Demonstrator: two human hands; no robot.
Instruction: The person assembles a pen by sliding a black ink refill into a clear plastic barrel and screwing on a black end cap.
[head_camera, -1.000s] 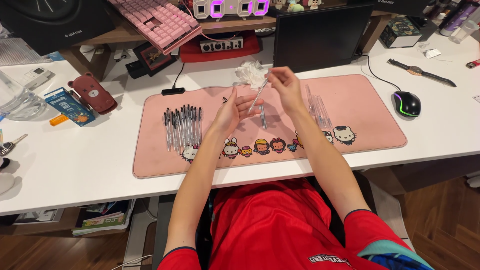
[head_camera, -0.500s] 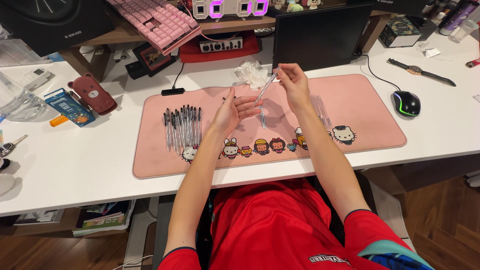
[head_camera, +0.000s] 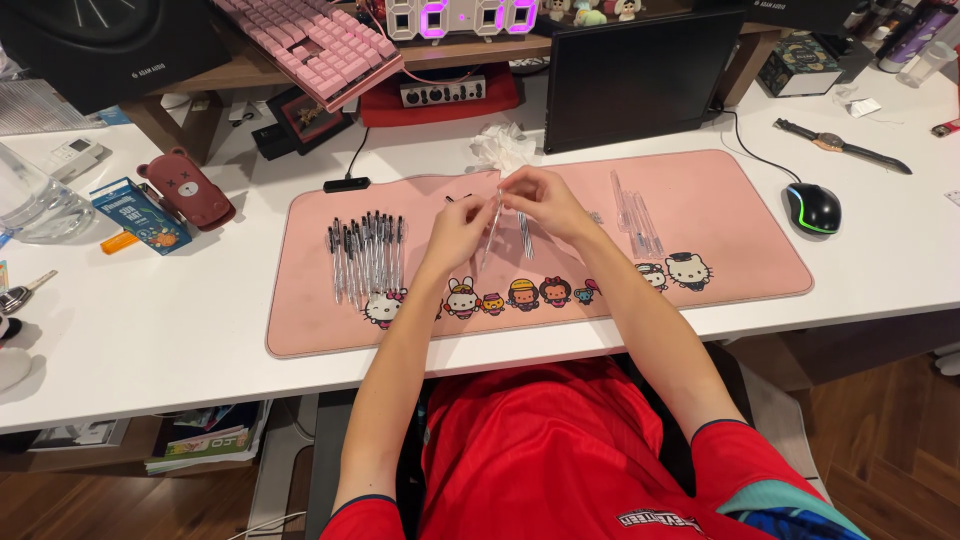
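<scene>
Close to the camera is a red shirt (head_camera: 545, 440), and two bare arms reach out from it over the white desk (head_camera: 150, 340). Both arms bend in at the elbows, so the hands meet above the middle of the pink mat (head_camera: 720, 200). The left hand (head_camera: 457, 228) is raised with its fingers pinched on the low end of a thin clear pen (head_camera: 490, 232). The right hand (head_camera: 540, 203) curls over from the other side, and its fingertips are pressed together on the top end of the same pen. The pen is held up off the mat, tilted, between the two hands. To the left, a row of pens (head_camera: 365, 255) lies flat on the mat. To the right lie some clear tubes (head_camera: 632, 212). Farther back sit crumpled plastic (head_camera: 503, 145), a dark screen (head_camera: 640, 75) and a pink keyboard (head_camera: 315, 45).
</scene>
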